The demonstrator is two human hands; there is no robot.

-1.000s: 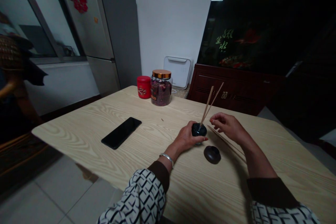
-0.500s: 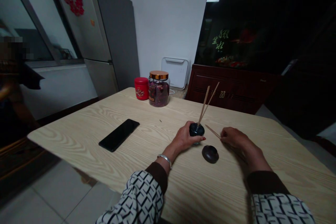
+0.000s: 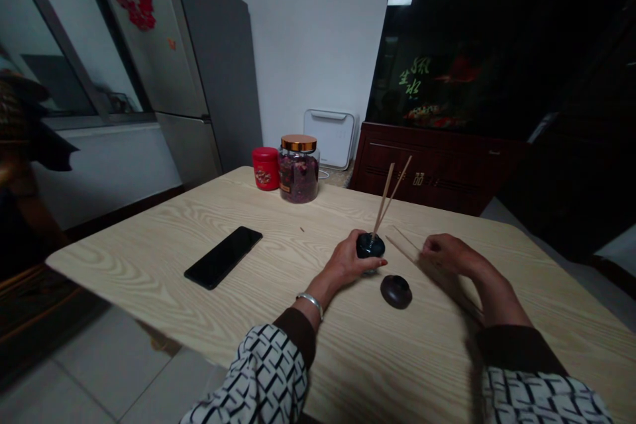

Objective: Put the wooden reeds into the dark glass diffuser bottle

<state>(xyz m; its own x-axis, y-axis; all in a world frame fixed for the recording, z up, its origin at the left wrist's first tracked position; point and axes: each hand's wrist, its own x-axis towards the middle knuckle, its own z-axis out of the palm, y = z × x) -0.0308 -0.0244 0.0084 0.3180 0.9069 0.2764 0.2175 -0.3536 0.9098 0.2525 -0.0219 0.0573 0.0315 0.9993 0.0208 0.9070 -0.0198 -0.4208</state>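
My left hand (image 3: 350, 260) is wrapped round a small dark glossy jar (image 3: 370, 245) on the table. Several thin wooden sticks (image 3: 384, 199) stand in its mouth, leaning up and to the right. To the right, my right hand (image 3: 450, 253) is closed in a pinch on one thin wooden stick (image 3: 407, 238), whose tip points toward the jar. Below that hand, more thin sticks (image 3: 401, 248) lie on the tabletop, partly covered by the hand and its shadow. Between my hands, nearer to me, sits a round dark brown lid-like piece (image 3: 396, 291).
A black phone (image 3: 223, 257) lies on the left of the wooden table (image 3: 278, 258). Toward the back edge stand a red canister (image 3: 265, 169) and a glass jar (image 3: 299, 172) with a copper-coloured lid. Behind are a fridge (image 3: 223, 66) and a fish tank (image 3: 447, 66).
My right hand has lifted slightly and moved a little right, with a stick now raised apart from those on the table. My left hand keeps its hold on the jar.
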